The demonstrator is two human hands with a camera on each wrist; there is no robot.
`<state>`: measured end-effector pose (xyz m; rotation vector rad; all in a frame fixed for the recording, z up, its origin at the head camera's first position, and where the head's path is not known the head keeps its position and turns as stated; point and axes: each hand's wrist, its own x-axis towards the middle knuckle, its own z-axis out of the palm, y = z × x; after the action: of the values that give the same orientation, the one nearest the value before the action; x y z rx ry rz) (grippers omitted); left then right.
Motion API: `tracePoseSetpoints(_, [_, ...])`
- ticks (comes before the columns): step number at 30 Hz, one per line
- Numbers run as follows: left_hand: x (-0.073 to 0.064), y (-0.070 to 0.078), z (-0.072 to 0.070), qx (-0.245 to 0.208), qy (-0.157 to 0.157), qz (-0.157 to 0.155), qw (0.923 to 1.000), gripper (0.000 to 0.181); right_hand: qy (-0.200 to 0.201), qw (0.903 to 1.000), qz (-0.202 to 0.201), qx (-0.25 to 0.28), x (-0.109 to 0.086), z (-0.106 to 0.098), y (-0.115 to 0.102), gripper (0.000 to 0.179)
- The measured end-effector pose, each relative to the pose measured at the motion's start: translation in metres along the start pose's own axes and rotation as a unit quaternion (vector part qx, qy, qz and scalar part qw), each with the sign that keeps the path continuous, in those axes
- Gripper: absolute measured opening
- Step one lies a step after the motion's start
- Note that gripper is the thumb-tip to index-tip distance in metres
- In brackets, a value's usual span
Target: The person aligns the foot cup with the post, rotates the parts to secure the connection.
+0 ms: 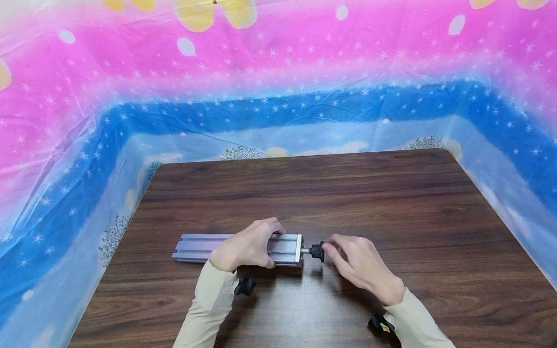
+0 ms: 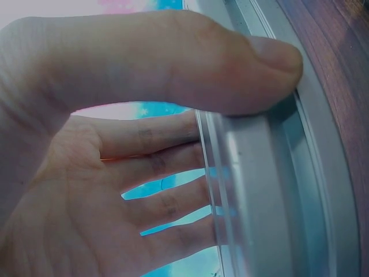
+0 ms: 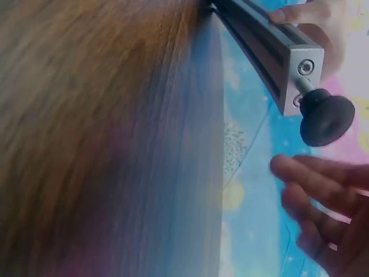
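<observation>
A silver aluminium profile (image 1: 202,246) with long grooves lies on the wooden table. Across its right half, my left hand (image 1: 250,244) grips it, the thumb along the near side and the fingers over the far side. The left wrist view shows the thumb (image 2: 253,69) against the metal of the profile (image 2: 259,190). From the profile's right end plate (image 3: 314,56), where screws show, a threaded rod sticks out with a black knob (image 3: 328,121) on it. My right hand (image 1: 361,261) is beside that knob, its loosely bent fingers (image 3: 317,182) apart from it in the right wrist view.
The brown wood-grain table (image 1: 348,193) has rounded far corners. A pink and blue patterned cloth (image 1: 278,106) hangs round its back and sides. Black devices (image 1: 245,286) are strapped at both wrists, over cream sleeves (image 1: 211,295).
</observation>
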<state>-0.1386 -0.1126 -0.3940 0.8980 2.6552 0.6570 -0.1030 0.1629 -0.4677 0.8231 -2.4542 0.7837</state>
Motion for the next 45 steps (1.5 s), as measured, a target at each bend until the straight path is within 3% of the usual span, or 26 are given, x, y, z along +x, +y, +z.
tracePoseSetpoints(1, [0.0002,-0.0001,0.0,0.001,-0.001,-0.001,1.0,0.064,0.001,0.9998,-0.008,0.017,-0.0009,-0.0009,0.0004,0.009])
tracePoseSetpoints(4, [0.0007,-0.0005,-0.0003,0.003,-0.001,-0.001,1.0,0.064,0.004,0.9965,-0.056,0.062,-0.0032,-0.0019,0.0019,0.043])
tracePoseSetpoints(6, [0.0008,-0.0004,-0.0004,0.005,0.0,-0.001,1.0,0.063,0.009,0.9927,-0.092,0.078,-0.0039,-0.0012,0.0029,0.056])
tracePoseSetpoints(10, [0.0006,-0.0008,-0.0002,0.007,0.0,0.0,1.0,0.063,0.019,0.9881,-0.129,0.082,-0.0037,0.0009,0.004,0.054])
tracePoseSetpoints(18, [-0.0009,-0.0002,-0.0002,0.002,0.0,0.0,1.0,0.063,0.011,0.9943,-0.09,0.056,-0.0046,0.0001,0.0044,0.038])
tracePoseSetpoints(23, [-0.0007,0.0008,0.0006,-0.001,-0.003,-0.002,1.0,0.063,0.006,0.9978,-0.064,0.012,-0.0027,0.0028,0.0031,0.012])
tracePoseSetpoints(28, [-0.0007,0.0016,0.0018,0.0,-0.001,0.005,1.0,0.064,0.008,0.998,-0.055,-0.03,-0.0001,0.007,0.0037,0.041])
tracePoseSetpoints(32, [-0.0002,0.0014,0.0017,0.009,0.003,0.012,0.9999,0.062,0.008,0.9987,-0.041,-0.03,-0.001,0.0045,0.0035,0.046])
tracePoseSetpoints(37, [-0.0002,0.0017,0.0002,0.012,0.007,0.014,0.9998,0.062,-0.003,0.9991,-0.03,0.031,-0.0042,-0.0015,0.0046,0.01])
tracePoseSetpoints(41, [-0.0004,0.0007,-0.0006,0.004,0.005,0.009,0.9999,0.062,0.009,0.9918,-0.094,0.086,-0.0056,-0.0005,0.0058,0.057])
tracePoseSetpoints(45, [-0.0001,-0.0003,-0.0003,0.008,0.007,0.014,0.9998,0.062,0.046,0.9795,-0.163,0.108,-0.0047,0.0043,0.005,0.064])
